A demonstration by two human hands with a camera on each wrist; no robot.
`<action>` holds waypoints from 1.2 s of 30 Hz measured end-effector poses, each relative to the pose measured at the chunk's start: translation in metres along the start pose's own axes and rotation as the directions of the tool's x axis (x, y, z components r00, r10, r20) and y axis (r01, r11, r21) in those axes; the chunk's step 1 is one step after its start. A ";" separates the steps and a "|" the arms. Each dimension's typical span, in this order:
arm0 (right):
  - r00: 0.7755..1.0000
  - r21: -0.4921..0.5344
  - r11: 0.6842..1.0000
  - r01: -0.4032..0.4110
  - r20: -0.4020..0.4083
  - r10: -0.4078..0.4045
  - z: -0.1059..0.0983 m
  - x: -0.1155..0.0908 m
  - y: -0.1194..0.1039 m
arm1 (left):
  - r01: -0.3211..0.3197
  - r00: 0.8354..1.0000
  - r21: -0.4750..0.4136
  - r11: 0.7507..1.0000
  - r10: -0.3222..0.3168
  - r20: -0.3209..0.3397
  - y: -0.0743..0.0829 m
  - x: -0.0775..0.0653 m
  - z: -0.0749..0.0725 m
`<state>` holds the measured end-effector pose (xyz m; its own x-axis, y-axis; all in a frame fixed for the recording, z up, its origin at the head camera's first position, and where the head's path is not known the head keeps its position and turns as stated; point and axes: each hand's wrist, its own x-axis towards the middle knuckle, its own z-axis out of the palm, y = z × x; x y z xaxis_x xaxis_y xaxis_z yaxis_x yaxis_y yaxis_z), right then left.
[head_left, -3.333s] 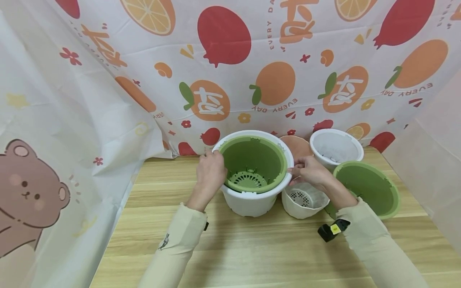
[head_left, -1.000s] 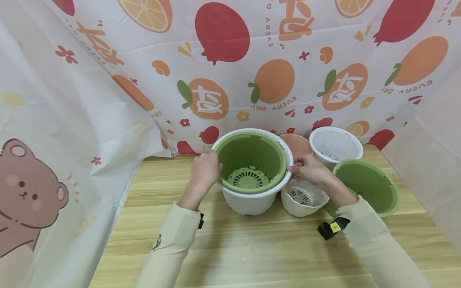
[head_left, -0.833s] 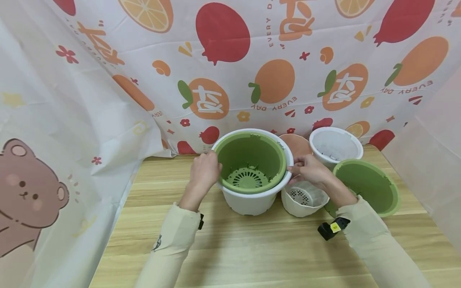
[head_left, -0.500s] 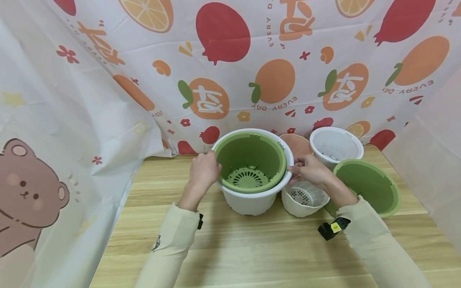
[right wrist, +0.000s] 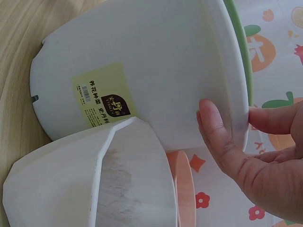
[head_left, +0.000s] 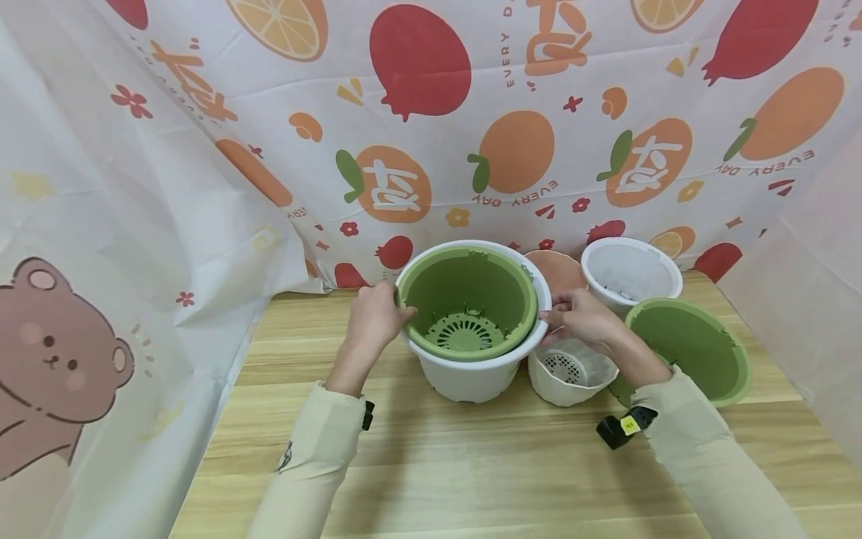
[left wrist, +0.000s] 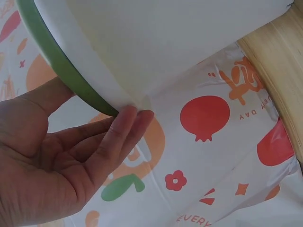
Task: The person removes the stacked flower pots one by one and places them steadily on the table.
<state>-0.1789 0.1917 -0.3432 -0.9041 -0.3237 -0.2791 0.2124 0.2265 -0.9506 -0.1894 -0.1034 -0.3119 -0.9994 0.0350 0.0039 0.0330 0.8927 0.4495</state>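
A green flower pot (head_left: pixel 465 299) with a slotted bottom sits nested inside a white flower pot (head_left: pixel 465 382) on the table. The inner pot leans toward the left, its rim overlapping the white rim there. My left hand (head_left: pixel 375 314) pinches the green rim, thumb on top. In the left wrist view, fingertips (left wrist: pixel 124 124) of that hand touch the white rim's underside. At the opposite side, my right hand (head_left: pixel 581 318) grips the white pot's rim, its thumb (right wrist: pixel 213 125) against the outer wall, as the right wrist view shows. A yellow-green label (right wrist: pixel 104 94) is stuck on that wall.
Right of the nested pair stand a faceted cream pot (head_left: pixel 566 393) with a perforated bottom and a peach pot (head_left: pixel 557 271) behind it. Farther right are another white pot (head_left: pixel 629 273) and a tilted green pot (head_left: pixel 694 352). A fruit-print sheet (head_left: pixel 515 150) hangs behind the wooden table (head_left: pixel 471 471).
My left hand has shifted a little to the left, its thumb now showing on the green rim. The green pot has slid slightly left inside the white one. My right hand keeps its place.
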 end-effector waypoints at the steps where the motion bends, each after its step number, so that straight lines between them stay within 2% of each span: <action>1: 1.000 0.000 1.000 0.000 0.002 0.000 0.000 0.000 0.000 | 0.003 1.000 -0.006 1.000 -0.003 0.001 -0.001 0.000 0.000; 11: 1.000 0.000 1.000 -0.004 0.005 0.004 -0.001 0.001 0.001 | -0.023 1.000 0.019 1.000 0.023 -0.014 -0.003 0.001 0.000; 29: 1.000 -0.001 1.000 -0.004 0.007 0.004 -0.002 0.001 -0.001 | -0.019 0.999 -0.045 0.999 0.017 -0.032 -0.003 0.003 0.000; 36: 1.000 0.003 1.000 -0.007 0.005 0.007 -0.002 0.001 0.000 | -0.019 0.999 -0.016 1.000 0.018 -0.035 -0.002 0.003 -0.001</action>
<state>-0.1802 0.1932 -0.3430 -0.9009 -0.3262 -0.2864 0.2198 0.2261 -0.9490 -0.1925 -0.1055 -0.3118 -0.9984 0.0352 0.0433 0.0513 0.8847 0.4633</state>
